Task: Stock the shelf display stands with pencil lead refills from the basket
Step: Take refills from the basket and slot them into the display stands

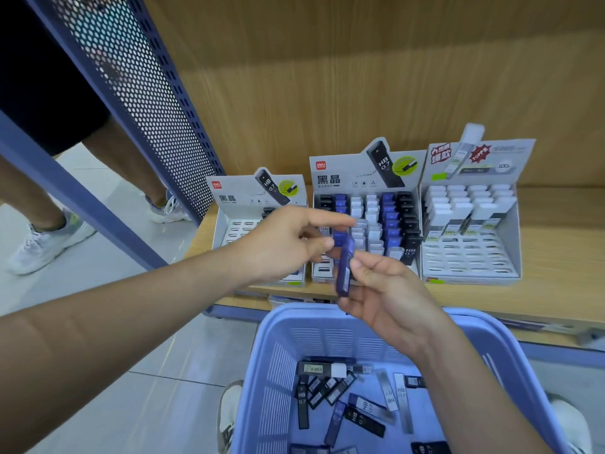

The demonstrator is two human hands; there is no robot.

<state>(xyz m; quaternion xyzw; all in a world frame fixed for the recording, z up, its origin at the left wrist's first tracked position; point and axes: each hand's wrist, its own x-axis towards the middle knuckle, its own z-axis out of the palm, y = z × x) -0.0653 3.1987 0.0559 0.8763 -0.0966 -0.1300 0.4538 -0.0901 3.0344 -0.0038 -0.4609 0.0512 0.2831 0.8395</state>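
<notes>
A blue pencil lead refill case stands upright between my two hands, in front of the middle display stand. My right hand grips its lower part with thumb and fingers. My left hand pinches its top end. The middle stand holds rows of black, blue and white refills. The left display stand shows mostly bare slots. The right display stand has white-capped refills in its back rows. The lilac basket below holds several loose refills.
The stands sit on a wooden shelf with a wood back panel. A blue perforated metal upright rises at the left. Another person's legs and white sneakers stand on the tiled floor at left. My own shoe shows beside the basket.
</notes>
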